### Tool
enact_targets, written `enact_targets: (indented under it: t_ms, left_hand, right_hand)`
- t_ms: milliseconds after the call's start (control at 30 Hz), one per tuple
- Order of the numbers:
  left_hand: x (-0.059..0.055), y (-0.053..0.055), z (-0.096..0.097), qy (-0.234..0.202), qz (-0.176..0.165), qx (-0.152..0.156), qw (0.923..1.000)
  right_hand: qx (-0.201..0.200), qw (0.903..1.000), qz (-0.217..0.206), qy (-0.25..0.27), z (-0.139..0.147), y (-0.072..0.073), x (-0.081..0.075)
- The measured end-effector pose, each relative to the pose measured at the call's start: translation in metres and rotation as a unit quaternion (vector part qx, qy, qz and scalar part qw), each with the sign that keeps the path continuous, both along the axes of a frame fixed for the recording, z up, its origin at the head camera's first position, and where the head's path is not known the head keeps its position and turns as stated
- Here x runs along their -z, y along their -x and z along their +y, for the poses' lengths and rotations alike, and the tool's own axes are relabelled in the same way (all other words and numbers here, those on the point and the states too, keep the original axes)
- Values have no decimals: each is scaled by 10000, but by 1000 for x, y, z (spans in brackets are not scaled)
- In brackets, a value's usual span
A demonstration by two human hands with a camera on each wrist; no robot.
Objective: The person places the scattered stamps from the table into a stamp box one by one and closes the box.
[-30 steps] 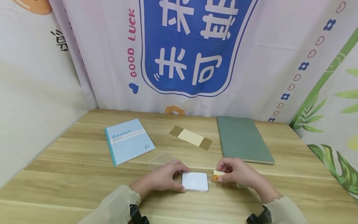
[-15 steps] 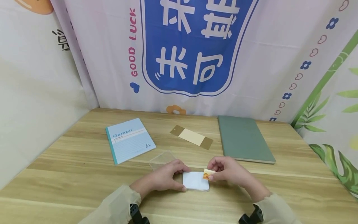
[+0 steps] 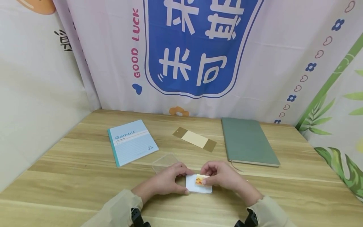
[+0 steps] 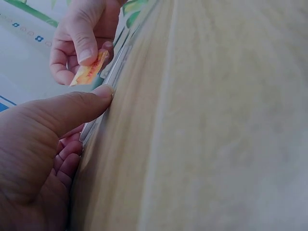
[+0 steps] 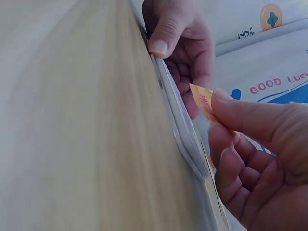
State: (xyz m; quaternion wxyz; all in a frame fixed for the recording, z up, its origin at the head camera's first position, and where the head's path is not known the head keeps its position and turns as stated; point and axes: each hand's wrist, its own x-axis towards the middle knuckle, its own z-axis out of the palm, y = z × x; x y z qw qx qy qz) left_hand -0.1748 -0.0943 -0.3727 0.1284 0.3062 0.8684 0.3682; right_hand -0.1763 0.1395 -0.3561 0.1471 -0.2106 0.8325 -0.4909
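Note:
A white rounded-corner pad lies flat on the wooden table, its clear edge showing in the right wrist view. My left hand grips the pad's left end, thumb on the near edge and fingers on the far edge. Between the thumb and fingers of my right hand is a small orange-and-cream printed paper piece. That hand holds the piece just above the pad's right half. In the right wrist view, the paper piece is tilted and apart from the pad.
A clear plastic piece lies behind my left hand, partly covered by it. Farther back are a blue Gambit notebook, a brown-and-cream card strip and a green notebook. A printed curtain hangs behind the table.
My right hand has moved left with the paper piece, from beside the pad to above it. The left hand keeps its hold on the pad. The green notebook's ribbon has come into view.

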Motion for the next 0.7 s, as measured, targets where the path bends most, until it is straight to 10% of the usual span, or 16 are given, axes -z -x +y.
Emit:
enact_targets:
  t_ms: [700]
  left_hand:
    - [3, 0, 0, -140, 30, 50, 9999]
  right_hand:
    - [227, 9962, 725, -436, -22, -5, 8]
